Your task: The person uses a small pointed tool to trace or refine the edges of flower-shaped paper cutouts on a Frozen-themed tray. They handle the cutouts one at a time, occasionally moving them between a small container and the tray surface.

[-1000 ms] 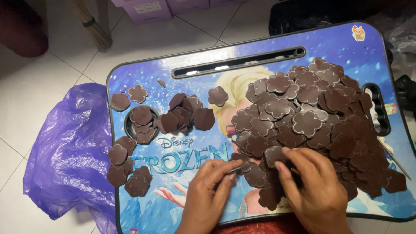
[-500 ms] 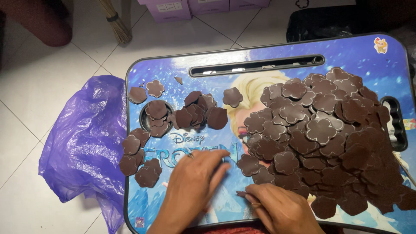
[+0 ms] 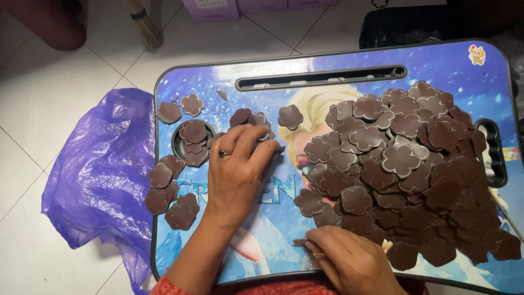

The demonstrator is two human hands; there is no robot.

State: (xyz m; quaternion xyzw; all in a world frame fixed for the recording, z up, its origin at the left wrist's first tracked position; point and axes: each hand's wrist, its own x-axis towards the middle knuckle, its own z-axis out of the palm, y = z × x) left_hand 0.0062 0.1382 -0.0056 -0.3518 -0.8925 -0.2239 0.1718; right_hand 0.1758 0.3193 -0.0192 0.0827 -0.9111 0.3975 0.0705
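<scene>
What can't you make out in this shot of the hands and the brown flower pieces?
Head view only:
- Pieces under the left hand: covered by the palm.
- Right hand: wrist cut off by the bottom edge; its grip is unclear.
- Lower layers of the big pile: buried by top pieces.
- Tray: its right corner runs off-frame.

Brown flower-shaped foam cutouts (image 3: 401,164) are heaped flat at the tray's right; a smaller cluster (image 3: 174,186) is scattered at left, some in the cup recess.
</scene>
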